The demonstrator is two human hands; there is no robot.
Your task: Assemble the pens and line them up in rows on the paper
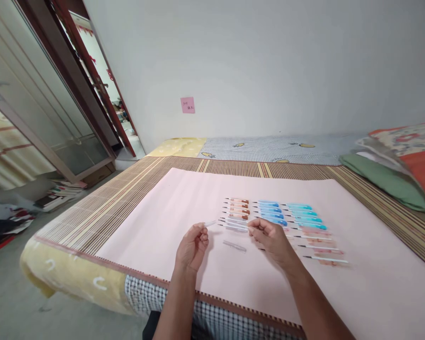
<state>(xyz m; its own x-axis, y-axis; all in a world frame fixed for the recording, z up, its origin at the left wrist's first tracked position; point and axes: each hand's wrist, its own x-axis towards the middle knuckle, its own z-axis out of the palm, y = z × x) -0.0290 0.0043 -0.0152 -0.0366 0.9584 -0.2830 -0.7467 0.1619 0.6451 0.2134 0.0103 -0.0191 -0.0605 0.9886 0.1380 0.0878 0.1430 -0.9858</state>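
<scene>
My left hand (192,247) is closed in a pinch on a small clear pen cap (209,223), held just above a pink sheet (184,208). Fingers of my right hand (272,239) are curled around a thin pen (233,226) whose tip points left toward the cap. A second clear cap (234,246) lies on the sheet between my hands. Beyond them lie rows of pens: brown-capped ones (238,208), blue ones (271,212), turquoise ones (304,215), and pale pink ones (320,245) at the right.
The pink sheet lies on a striped mat (102,208) over a bed. Folded bedding and pillows (400,160) sit at the far right. A pink note (187,105) sticks to the wall. Books (60,192) lie on the floor at left, beside a glass door (38,118).
</scene>
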